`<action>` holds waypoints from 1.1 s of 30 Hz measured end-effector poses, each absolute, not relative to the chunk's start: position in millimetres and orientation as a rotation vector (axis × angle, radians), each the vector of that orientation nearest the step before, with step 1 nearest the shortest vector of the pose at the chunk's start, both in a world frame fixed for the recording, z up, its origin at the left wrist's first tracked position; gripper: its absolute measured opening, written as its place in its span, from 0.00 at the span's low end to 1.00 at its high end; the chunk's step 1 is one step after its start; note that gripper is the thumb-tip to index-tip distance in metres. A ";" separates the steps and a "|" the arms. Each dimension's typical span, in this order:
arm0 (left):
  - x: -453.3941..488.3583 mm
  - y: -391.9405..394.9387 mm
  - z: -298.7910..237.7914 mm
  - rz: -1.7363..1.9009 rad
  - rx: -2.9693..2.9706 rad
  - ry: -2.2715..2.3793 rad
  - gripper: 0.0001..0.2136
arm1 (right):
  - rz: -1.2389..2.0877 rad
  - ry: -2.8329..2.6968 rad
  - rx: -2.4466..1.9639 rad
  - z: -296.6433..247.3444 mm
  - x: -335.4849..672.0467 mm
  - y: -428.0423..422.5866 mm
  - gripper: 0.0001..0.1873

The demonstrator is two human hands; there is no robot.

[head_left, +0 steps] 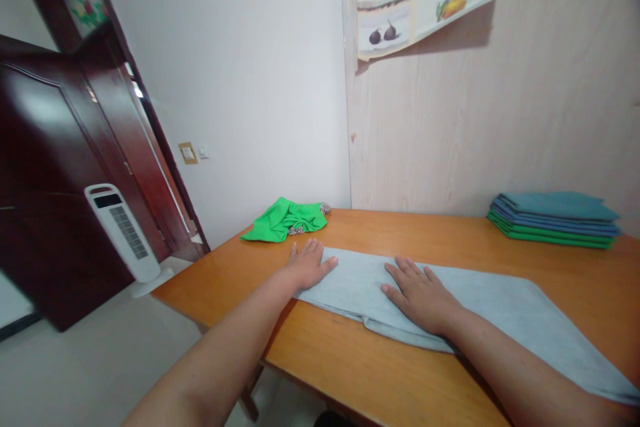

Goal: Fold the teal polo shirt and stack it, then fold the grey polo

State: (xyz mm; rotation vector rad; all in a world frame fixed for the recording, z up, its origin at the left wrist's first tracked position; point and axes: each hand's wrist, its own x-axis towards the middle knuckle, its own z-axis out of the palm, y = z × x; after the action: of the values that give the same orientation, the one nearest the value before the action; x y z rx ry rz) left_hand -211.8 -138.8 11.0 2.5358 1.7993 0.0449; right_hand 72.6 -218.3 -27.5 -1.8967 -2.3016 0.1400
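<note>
A light grey-blue cloth (490,300), folded into a long strip, lies across the wooden table, its right end reaching toward the lower right. It may be a garment, but its kind does not show plainly. At its left end rests my left hand (307,265), open, with the palm down over the edge. Farther right, my right hand (417,290) lies flat on the cloth with fingers spread. A small bunched fold shows along the near edge between the hands. My right forearm covers part of that edge.
On the wooden table (330,340), a crumpled bright green cloth (285,219) lies at the far left. A stack of folded blue and green cloths (555,217) sits at the back right, near the wall. A white tower fan (125,233) stands on the floor beyond the table's left edge.
</note>
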 end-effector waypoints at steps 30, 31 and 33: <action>-172.3 -200.0 -5.0 0.079 2.707 1.357 0.38 | 0.188 -2.300 -1.896 -19.6 70.2 -223.2 0.42; -172.2 -200.2 -5.0 0.079 2.709 1.359 0.38 | 0.187 -2.302 -1.891 -19.5 70.1 -223.4 0.42; -172.0 -201.4 -4.4 0.078 2.709 1.362 0.38 | 0.208 -2.306 -1.879 -18.7 71.3 -222.9 0.43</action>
State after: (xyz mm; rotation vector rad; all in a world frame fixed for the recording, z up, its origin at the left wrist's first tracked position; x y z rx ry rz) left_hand -172.0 -201.4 -4.4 2.7092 1.3620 0.0779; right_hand 71.3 -222.9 -18.7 -1.8789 -2.3056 0.2076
